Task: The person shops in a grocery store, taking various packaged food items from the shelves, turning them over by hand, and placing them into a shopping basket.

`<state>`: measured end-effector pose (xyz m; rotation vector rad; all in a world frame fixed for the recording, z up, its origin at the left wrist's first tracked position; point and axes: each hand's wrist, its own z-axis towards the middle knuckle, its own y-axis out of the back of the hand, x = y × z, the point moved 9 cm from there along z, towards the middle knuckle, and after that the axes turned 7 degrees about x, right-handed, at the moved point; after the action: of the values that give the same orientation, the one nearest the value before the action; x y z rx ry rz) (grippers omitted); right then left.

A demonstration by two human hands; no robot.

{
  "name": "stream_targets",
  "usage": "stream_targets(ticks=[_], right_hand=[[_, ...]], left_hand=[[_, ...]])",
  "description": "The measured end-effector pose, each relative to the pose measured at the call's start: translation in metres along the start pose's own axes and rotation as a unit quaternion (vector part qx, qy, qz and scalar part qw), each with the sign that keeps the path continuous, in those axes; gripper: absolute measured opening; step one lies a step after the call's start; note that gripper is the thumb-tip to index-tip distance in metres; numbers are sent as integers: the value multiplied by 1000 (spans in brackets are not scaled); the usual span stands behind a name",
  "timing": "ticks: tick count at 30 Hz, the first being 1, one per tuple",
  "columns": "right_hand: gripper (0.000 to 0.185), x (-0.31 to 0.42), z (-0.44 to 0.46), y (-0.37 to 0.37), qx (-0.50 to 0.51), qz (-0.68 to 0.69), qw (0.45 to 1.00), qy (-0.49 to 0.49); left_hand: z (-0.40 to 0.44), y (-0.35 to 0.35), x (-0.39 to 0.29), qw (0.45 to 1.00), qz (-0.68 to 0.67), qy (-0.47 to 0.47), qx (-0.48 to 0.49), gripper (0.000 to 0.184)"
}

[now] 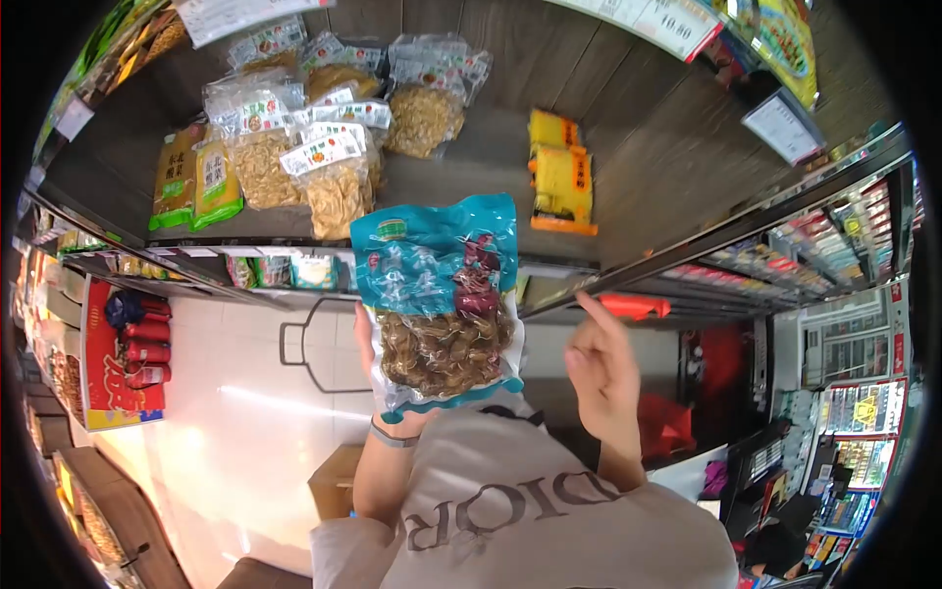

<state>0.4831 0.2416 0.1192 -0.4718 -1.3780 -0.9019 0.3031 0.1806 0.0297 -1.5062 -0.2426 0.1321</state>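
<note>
Mostly hidden: left hand (bag covers it).

In your left grip, the pouch is glossy, crinkled plastic. Beyond the grip, the shelf looks like matt, grained wood under shiny, see-through plastic bags. Nearer you, the shirt is matt cloth; left of the grip, the floor is glossy tile.

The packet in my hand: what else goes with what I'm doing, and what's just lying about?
Part of the job:
- teal packet, brown pieces showing inside
- left hand, holding it, mostly hidden behind
- right hand, raised beside it, one finger out

Just lying about:
- yellow packets on the shelf
- clear bags, also there
- cardboard box on the floor
</note>
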Motion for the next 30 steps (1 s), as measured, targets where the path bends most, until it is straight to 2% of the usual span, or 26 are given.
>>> stream_targets(ticks=[3,5,6,7,8,9,10,12,13,15,16,18,20,21,23,25,28,29,30], right_hand=[[56,-53,-3,-30,68,86,990,-94],[58,-108,-15,-50,127,209,955,-169],[58,-116,-16,-58,125,214,952,-178],[61,-129,-20,-76,103,360,896,-238],[65,-139,-27,-92,77,496,815,-289],[64,-142,-30,-100,88,545,779,-298],[64,-143,-33,-102,86,547,776,-303],[54,-145,-32,-103,106,419,846,-313],[48,-155,-32,-99,116,335,880,-316],[45,-182,-39,-99,93,313,886,-329],[42,-197,-43,-97,74,288,892,-339],[41,-224,-52,-101,67,288,878,-377],[39,-244,-52,-111,93,303,858,-403],[36,-255,-55,-112,89,290,839,-451],[36,-300,-64,-122,88,277,846,-446],[35,-311,-64,-121,71,225,851,-469],[33,-365,-70,-128,100,168,870,-453],[33,-382,-72,-132,98,170,871,-450],[34,-395,-69,-129,99,98,896,-422]], left_hand=[[-20,15,-9,994,61,-48,-76,65],[-30,28,-8,993,59,-50,-93,64],[-34,34,-9,992,55,-56,-97,64],[-37,34,-9,995,48,-50,-71,61],[-43,45,-11,994,48,-50,-79,61],[-49,58,-13,990,78,-33,-116,59],[-54,68,-12,982,107,-16,-153,57],[-67,86,-10,955,201,33,-214,51],[-72,94,-8,948,199,62,-238,49],[-72,105,-9,939,201,97,-263,46],[-71,115,-12,929,245,116,-253,42],[-73,142,-18,915,290,138,-244,39],[-76,183,-28,865,386,174,-268,32],[-75,201,-30,867,381,174,-269,31],[-76,224,-28,857,391,189,-277,32],[-80,244,-27,836,398,226,-303,35],[-79,275,-28,847,386,257,-260,36],[-80,291,-32,846,402,237,-257,38],[-79,297,-31,846,405,237,-254,38]])
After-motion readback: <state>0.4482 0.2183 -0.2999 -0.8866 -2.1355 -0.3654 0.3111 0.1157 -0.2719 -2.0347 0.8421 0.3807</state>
